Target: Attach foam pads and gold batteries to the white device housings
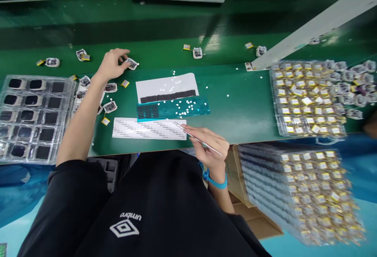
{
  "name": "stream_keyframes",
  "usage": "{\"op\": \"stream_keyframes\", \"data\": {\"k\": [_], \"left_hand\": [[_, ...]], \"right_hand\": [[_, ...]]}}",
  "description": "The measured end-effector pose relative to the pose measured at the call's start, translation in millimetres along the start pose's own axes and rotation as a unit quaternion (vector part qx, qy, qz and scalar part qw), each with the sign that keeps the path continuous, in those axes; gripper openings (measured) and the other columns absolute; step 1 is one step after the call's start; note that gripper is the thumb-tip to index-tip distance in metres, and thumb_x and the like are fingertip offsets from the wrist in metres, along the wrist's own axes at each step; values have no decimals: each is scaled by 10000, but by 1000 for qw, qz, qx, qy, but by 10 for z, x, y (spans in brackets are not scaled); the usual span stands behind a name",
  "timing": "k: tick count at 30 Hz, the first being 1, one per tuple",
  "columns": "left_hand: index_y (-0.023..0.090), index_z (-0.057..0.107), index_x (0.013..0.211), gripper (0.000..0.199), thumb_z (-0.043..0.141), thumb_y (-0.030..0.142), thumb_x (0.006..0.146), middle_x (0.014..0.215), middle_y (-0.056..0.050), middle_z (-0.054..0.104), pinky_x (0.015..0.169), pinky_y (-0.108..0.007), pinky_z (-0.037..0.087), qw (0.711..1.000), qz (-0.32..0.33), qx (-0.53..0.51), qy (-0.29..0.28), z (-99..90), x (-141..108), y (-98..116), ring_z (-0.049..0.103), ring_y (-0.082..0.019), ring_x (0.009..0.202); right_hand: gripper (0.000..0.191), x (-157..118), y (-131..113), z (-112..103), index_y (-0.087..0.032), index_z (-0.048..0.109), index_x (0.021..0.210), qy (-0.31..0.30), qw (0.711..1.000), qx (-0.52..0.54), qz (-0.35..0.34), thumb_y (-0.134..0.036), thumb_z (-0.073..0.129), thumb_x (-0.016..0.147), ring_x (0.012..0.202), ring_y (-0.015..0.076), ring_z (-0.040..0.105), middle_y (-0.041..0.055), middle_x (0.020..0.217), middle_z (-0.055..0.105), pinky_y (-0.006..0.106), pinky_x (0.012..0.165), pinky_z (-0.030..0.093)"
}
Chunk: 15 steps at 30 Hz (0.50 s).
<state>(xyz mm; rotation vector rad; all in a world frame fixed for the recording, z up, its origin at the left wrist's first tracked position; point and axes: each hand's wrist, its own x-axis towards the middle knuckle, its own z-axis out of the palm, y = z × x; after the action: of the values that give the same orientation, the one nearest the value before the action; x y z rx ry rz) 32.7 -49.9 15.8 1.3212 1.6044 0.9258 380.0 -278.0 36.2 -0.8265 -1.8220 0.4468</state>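
Reaching across the table (pixel 235 111) with the left hand (pixel 113 65) to a small white casing (pixel 132 64) beyond the loose parts, with fingertips at its near edge; cannot tell if pinched tight or only touched, probably kept low to steady or shift so light a part. Holding metal tweezers (pixel 216 151) pen-like in the right hand (pixel 211 144), closed around the shank with the tips forward over the printed strip (pixel 149 134), a grip apparently suited to fine, angled control without blocking the view. Laid flat between body and casing: that strip nearest, then the teal film (pixel 171 112) with dark pads (pixel 147 111), then the white sheet (pixel 165 82) with dark slips in a row, likely lined up for easy picking. Set at the left edge, a clear compartmented tray (pixel 70 92), presumably divided to keep the dark-faced pieces (pixel 36 85) from rubbing.
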Motion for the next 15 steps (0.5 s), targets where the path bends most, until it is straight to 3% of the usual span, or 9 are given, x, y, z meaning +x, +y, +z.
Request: {"op": "stream_keyframes", "data": {"k": [4,8,11,13,15], "left_hand": [[168,620,804,447,849,-195,677,630,148,540,1158,-183,313,999,-14,-5,30,-24,-5,20,486,-73,873],[193,486,900,392,840,24,891,716,143,609,968,-217,522,997,-13,-53,48,93,-193,101,576,-51,766],[207,448,987,276,714,255,1041,848,85,725,775,-306,644,994,-3,-113,-11,276,-664,246,707,-96,710],[188,513,1130,291,691,402,1047,970,8,781,676,-332,666,972,77,-189,-118,402,-1133,367,751,-138,672],[191,594,1204,308,703,422,1031,960,-21,794,612,-302,656,956,124,-205,-167,515,-1615,494,767,-161,654]], "right_hand": [[354,-19,0,-27,-207,760,1208,-1,999,6,39,-20,632,936,986,227,822,96,1087,838,336,787,681],[232,29,-11,53,-189,724,1047,8,998,5,68,-101,511,1018,1048,223,799,99,1079,831,363,836,671],[267,124,-42,171,-208,662,998,21,998,-22,64,-105,424,1059,861,168,793,41,924,813,287,712,634],[249,220,-73,240,-216,659,1060,38,996,-46,72,-131,425,1079,696,127,737,0,829,770,254,635,589],[183,331,-97,287,-220,655,1156,45,994,-52,80,-238,481,1104,592,97,662,-31,772,727,237,592,559]]}}
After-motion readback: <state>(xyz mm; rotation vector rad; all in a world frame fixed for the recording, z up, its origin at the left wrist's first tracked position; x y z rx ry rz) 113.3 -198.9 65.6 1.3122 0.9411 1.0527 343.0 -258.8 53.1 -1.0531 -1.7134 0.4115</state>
